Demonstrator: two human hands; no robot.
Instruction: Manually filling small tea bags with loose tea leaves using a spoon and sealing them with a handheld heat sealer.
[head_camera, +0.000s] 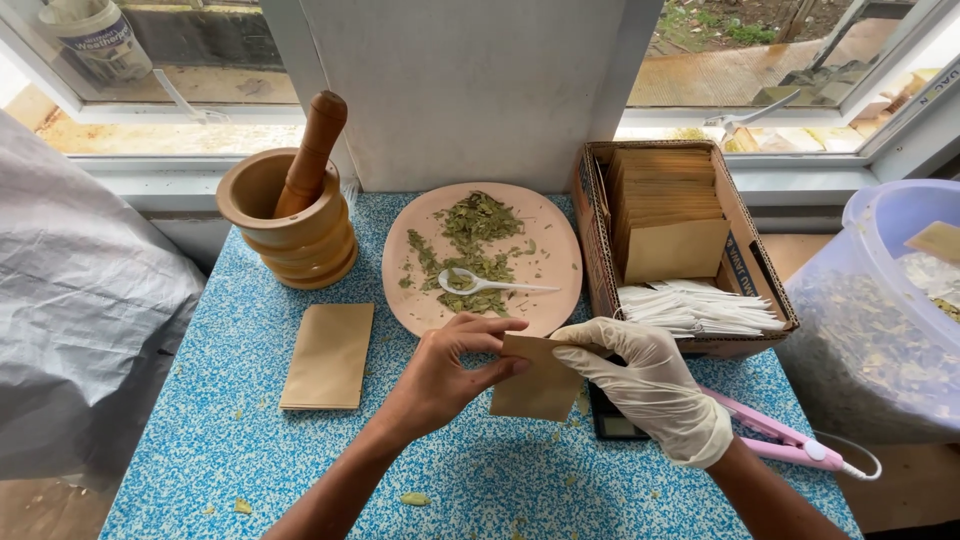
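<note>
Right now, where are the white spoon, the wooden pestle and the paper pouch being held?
white spoon (458, 281): head view, on its bowl.
wooden pestle (313, 150): head view, mid-handle.
paper pouch (540, 385): head view, on its front face.

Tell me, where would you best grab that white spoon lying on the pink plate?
Take the white spoon by its handle, coming from the right and above. The thin handle points right over a bare part of the pink plate, while the bowl at the left end lies among the dried green leaves. A pinch there probably disturbs no leaves.
</note>
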